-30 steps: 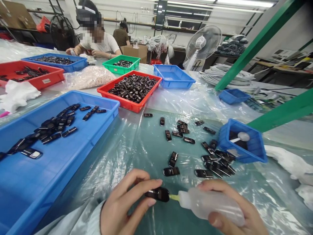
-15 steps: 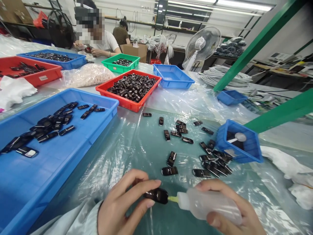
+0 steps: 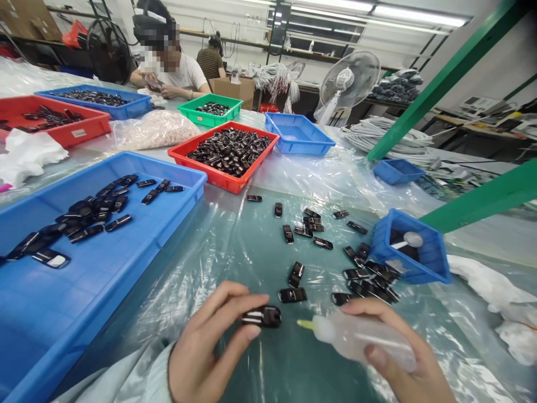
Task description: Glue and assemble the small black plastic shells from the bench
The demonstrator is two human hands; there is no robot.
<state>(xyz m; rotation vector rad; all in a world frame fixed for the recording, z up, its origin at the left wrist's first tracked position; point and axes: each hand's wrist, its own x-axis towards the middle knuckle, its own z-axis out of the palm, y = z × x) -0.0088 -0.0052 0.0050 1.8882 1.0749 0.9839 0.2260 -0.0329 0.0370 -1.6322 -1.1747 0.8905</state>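
At lower centre of the frame: left hand (image 3: 210,341) pinching one black part (image 3: 262,317); right hand (image 3: 403,347) gripping a squeeze bottle (image 3: 364,338).
Left thumb and fingers are holding the part's left end, leaving its right end free; right fingers are wrapping the translucent, rounded bottle, its yellow nozzle (image 3: 306,324) pointing left, apart from the part. At left, a large blue tray (image 3: 96,291) is holding scattered black pieces (image 3: 103,207); at upper centre, a red tray (image 3: 205,174) is holding a dense heap; at right, a small blue bin (image 3: 437,263) is holding a white spoon (image 3: 413,240). Glossy, oblong loose pieces (image 3: 292,295) are lying mid-frame on creased, clear sheeting (image 3: 222,240).
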